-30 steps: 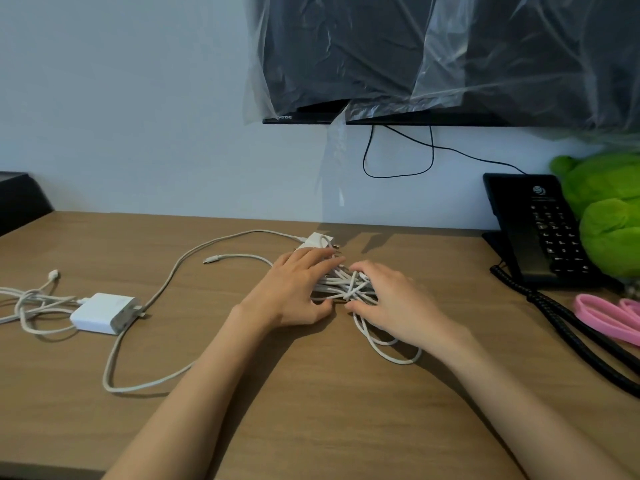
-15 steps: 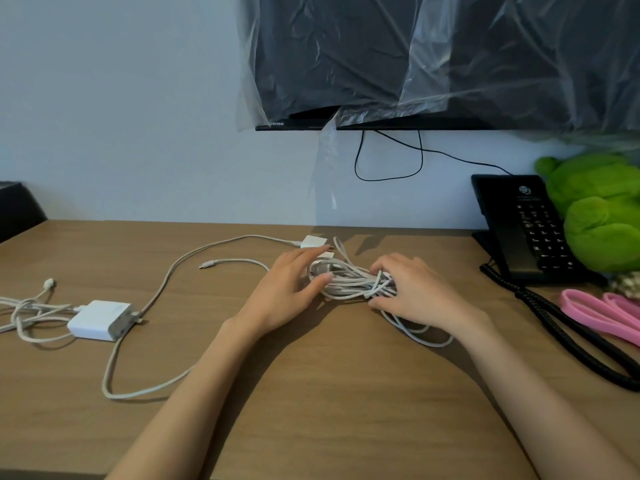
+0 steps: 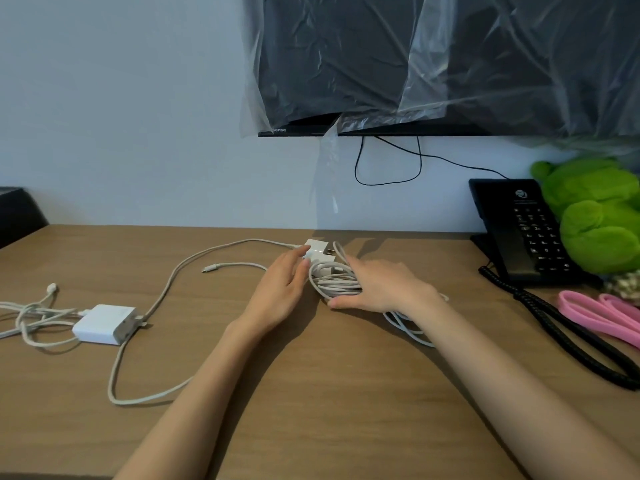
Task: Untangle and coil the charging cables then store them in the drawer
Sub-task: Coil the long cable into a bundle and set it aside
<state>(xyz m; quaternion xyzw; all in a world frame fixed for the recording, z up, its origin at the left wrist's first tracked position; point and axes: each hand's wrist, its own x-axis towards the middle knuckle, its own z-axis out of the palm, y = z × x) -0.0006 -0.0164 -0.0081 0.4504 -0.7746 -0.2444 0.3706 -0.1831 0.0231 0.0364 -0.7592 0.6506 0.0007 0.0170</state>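
left hand (image 3: 277, 292), right hand (image 3: 384, 289) flank one cable bundle (image 3: 333, 281).

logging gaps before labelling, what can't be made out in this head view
Drawer: outside the head view.
Cable bundle: its right part lies under the right hand; grip or press unclear.
Loose white cables: cut off by the left edge.
White plugs: count unclear, left hand partly covers them.

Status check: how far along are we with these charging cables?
Done: nothing visibly; no neat coil, no drawer in view. In hand: right hand rests on the tangled white bundle, left hand touches its side. Left: the long cable looping from the charger brick, the tangle beside it, then storing.
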